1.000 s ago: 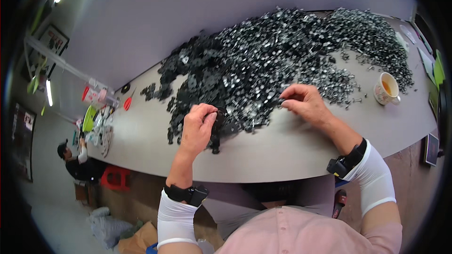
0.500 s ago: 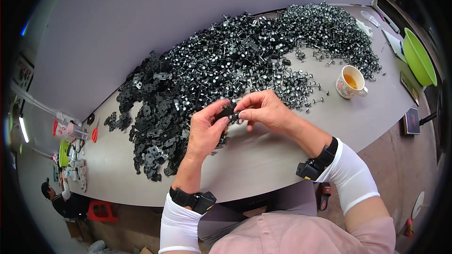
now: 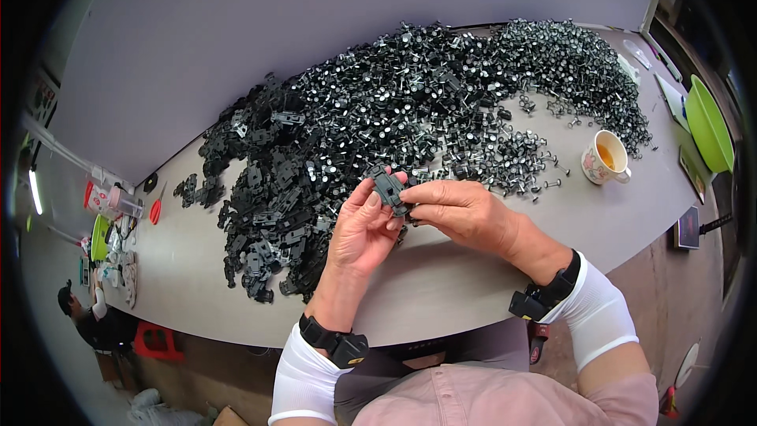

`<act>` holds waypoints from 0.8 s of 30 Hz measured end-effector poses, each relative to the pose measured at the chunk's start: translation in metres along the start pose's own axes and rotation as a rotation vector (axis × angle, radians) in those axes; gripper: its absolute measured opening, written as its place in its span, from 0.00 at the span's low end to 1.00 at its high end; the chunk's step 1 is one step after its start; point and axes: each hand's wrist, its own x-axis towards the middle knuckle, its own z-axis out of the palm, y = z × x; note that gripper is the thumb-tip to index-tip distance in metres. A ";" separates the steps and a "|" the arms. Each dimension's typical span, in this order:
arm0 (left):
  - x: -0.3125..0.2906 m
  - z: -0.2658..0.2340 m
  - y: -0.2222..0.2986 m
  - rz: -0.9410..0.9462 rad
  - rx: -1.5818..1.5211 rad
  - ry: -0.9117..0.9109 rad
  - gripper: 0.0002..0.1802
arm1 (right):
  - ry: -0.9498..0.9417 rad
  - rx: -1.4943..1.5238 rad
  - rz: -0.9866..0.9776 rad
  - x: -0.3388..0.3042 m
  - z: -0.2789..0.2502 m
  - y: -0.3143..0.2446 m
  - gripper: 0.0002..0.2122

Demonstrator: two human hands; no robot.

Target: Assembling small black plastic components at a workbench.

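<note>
The dark plastic part (image 3: 388,191) is held up off the tabletop (image 3: 465,284), left of the cup (image 3: 593,168) and nearer the person than it. It looks light and stiff, moulded in hard plastic with ridges and recesses across its upper face. The smooth faces may slide a little, while the edges and ridges should give better grip; it seems sturdy, though thin tabs could snap if bent. The long sides look like the best place to take hold.

The left hand (image 3: 365,235), palm turned up, has its fingers curled around the part, thumb on its near side. The right hand (image 3: 469,217) has its fingers drawn narrow onto the part's right edge; whether they also pinch a smaller piece, I cannot tell.

Metal pins (image 3: 564,63) with round heads heap up beyond the cup and to its left, with loose ones scattered close by. Similar dark pieces (image 3: 268,189) pile well left of it, and scissors (image 3: 156,209) lie farther left. A green basin (image 3: 710,122) is to its right. The heaps crowd the space ahead of the hands, and the open drink could spill if an elbow strays.
</note>
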 end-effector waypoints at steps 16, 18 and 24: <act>-0.001 0.012 -0.022 0.205 0.516 0.016 0.26 | 0.237 0.141 0.542 0.000 0.004 -0.013 0.07; -0.001 0.014 -0.025 0.261 0.605 0.019 0.27 | 0.190 0.075 0.532 0.000 0.002 -0.015 0.07; -0.003 0.016 -0.028 0.285 0.792 0.052 0.29 | 0.129 0.011 0.460 -0.001 -0.002 -0.014 0.06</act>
